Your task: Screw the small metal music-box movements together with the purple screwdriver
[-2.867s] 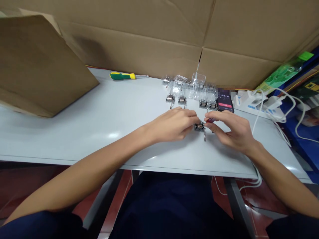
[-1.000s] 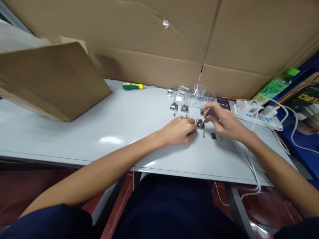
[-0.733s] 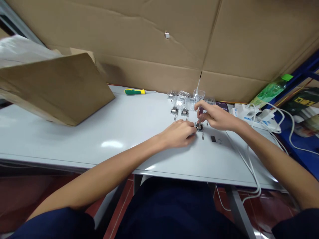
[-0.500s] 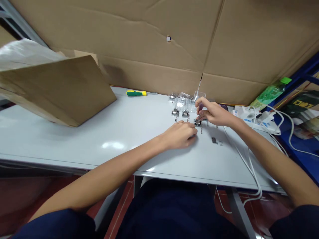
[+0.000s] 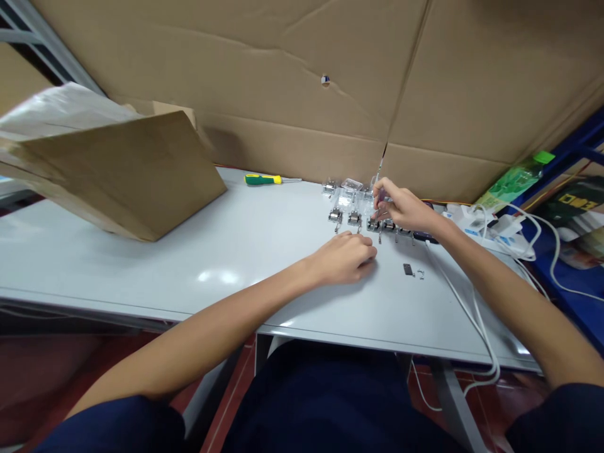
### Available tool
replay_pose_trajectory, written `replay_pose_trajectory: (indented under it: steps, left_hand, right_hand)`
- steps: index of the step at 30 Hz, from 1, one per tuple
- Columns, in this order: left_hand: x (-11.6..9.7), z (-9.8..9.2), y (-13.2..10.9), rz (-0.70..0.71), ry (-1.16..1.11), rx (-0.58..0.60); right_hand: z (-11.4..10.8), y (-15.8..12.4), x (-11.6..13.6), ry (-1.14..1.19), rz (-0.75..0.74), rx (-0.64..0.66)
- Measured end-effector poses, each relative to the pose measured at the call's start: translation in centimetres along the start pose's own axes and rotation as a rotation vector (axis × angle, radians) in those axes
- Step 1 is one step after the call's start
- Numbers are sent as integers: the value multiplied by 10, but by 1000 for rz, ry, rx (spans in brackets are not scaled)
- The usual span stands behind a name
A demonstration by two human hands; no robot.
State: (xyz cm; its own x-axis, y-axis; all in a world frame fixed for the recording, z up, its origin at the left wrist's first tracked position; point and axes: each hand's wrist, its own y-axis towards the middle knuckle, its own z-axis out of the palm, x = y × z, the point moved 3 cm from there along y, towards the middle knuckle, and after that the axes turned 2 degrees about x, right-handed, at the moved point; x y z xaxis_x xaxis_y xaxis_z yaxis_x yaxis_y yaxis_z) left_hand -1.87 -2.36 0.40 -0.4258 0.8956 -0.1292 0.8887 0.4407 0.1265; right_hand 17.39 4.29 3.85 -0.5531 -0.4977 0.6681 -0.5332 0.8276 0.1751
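My right hand is raised at the back of the table, its fingers closed on a slim purple-handled screwdriver. Just below it stands a row of small metal hand-crank mechanisms, possibly music-box movements. My left hand rests on the table in front of that row, fingers curled, with nothing visible in them. Two more mechanisms stand to its far left. Clear plastic boxes are clustered behind them. A small black piece and a tiny metal part lie to the right.
A green-and-yellow screwdriver lies by the cardboard wall. A brown paper sheet leans at the left. A phone is mostly hidden behind the row. A white power strip and white cables lie at the right table edge.
The mechanism held between my hands now stands in the row, and my left hand has let go and drawn back. My right hand has moved up and left with the screwdriver.
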Motion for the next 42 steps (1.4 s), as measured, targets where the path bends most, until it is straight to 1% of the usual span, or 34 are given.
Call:
replay_pose_trajectory:
  steps: [6,10,12,16,18,21,26,30,33,37,40,42]
  left_hand:
    - [0,0,0,1,-10,-2]
    - [1,1,0,4,-33,-13]
    - [1,1,0,3,-39,-12]
    - [0,0,0,5,-36,-6]
    - [0,0,0,3,-32,-2]
    - [0,0,0,4,-26,-4]
    - [0,0,0,17,-22,-6]
    - [0,0,0,21,-5,0]
    - [-1,1,0,17,8,1]
    - [-2,2,1,0,5,-3]
    - [-3,2,1,-11,9,-9]
    - [-4,2,1,-27,15,-17]
  right_hand:
    - [1,0,1,-65,-69,6]
    - [-1,-1,7,-70,-90,-13]
    - [-6,-2,13,-57,-100,-48]
    - [-24,-11,21,-41,-130,-135]
    - [-31,-19,19,-67,-137,-170]
    - [-35,-32,5,-141,-103,-193]
    - [-28,-43,-17,-111,-65,-241]
    - [-23,-43,-21,-100,-54,-247]
    - [-20,-45,-17,-95,-47,-234]
    - [-11,-57,-8,-105,-32,-188]
    - [-3,-67,3,-162,-20,-149]
    - [3,-73,13,-227,-41,-112]
